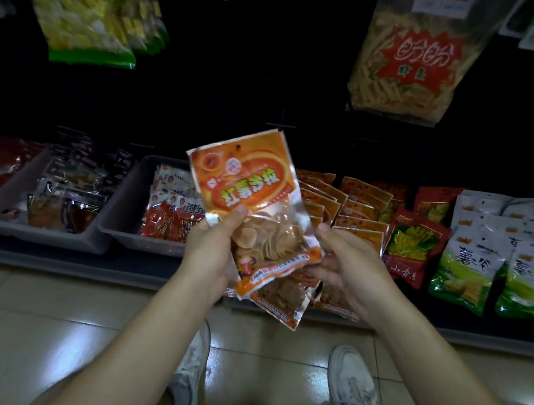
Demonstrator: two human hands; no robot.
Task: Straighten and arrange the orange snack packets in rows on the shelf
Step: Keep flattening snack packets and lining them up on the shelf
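An orange snack packet (253, 198) with a clear window of round crisps is held up in front of the low shelf (63, 259). My left hand (214, 249) grips its left side, thumb on the front. My right hand (343, 266) pinches the packet's lower right edge. Another orange packet (280, 299) lies under it, partly hidden by the first one. Rows of orange packets (342, 202) stand on the shelf just behind and to the right.
Two grey bins (110, 222) with dark and red-white packets sit at the left. Red-yellow packets (416, 242) and white-green bags (491, 258) fill the right. Large bags (408, 53) hang above. My shoes (353, 388) stand on the tiled floor.
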